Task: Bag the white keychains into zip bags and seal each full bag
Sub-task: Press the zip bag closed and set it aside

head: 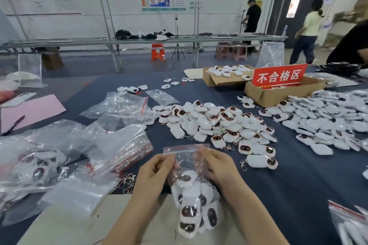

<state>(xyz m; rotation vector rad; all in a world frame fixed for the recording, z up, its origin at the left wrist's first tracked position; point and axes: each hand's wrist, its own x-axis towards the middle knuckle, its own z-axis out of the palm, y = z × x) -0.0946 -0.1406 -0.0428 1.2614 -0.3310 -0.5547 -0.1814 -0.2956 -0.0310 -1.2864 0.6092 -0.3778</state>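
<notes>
Left hand: our left hand [157, 167] pinches the left edge of the zip bag [186, 151] just under its red strip, with the fingers curled.
Right hand: our right hand [217, 167] pinches the right edge of the same bag at about the same height, fingers curled on the plastic.
Zip bag: it hangs upright between the 2 hands, above the beige board [79, 225] at the near edge of the table. We cannot tell if the strip is pressed closed.
Bag content: several white keychains [191, 205] with dark oval windows fill the lower part, packed one upon another.
Loose stock: a heap of keychains [217, 125] lies on the dark blue tablecloth [288, 185] just beyond the hands; a wider heap [326, 119] lies to the right, apart from it.
Empty bags: a stack of empty zip bags [119, 145] lies left of the hands.
Filled bags: at the far left we see filled bags [35, 169] with keychains inside.
Boxes: the nearer cardboard box [278, 95] carries a red sign [278, 75] with white characters; the farther cardboard box [219, 80] holds keychains.
Paper: a pink sheet [29, 111] lies at the left, with a dark pen [14, 125] at its near edge.
</notes>
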